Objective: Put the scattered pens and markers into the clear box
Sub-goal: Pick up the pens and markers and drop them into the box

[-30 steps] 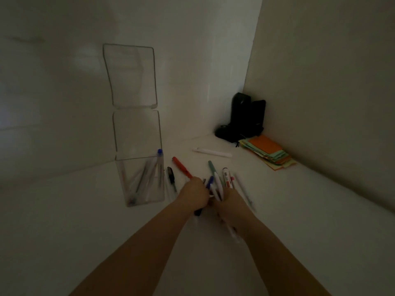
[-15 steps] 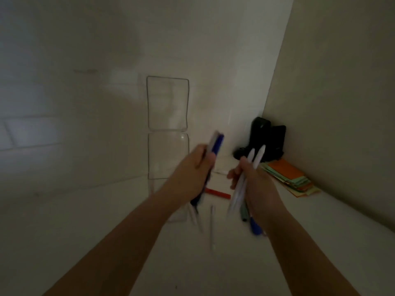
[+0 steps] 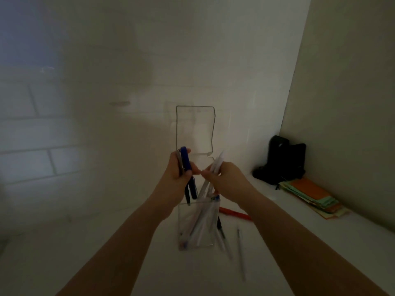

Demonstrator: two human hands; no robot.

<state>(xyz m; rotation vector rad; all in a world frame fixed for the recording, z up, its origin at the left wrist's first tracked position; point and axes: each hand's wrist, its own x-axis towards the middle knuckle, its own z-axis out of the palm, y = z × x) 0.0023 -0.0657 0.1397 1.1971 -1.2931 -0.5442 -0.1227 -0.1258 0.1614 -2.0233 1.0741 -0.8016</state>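
The clear box [image 3: 188, 242] stands upright on the white surface with its lid [image 3: 195, 129] swung up behind it. Several pens lean inside. My left hand [image 3: 178, 169] grips a blue marker [image 3: 186, 162] and other dark pens, tips pointing down over the box's left rim. My right hand [image 3: 226, 178] holds a bunch of white pens [image 3: 210, 178] slanting down into the box's mouth. On the surface to the right of the box lie a red marker [image 3: 235, 213], a black pen [image 3: 220, 228] and two white pens [image 3: 241, 253].
A black object [image 3: 282, 161] sits in the corner at the right. In front of it lies a stack of orange and green paper notes [image 3: 310, 195]. A tiled wall is behind the box, and a side wall closes the right.
Both hands gathered pens from the surface, lifted them, and now hold them over the box's opening. The view has swung so the box sits centred below my hands.
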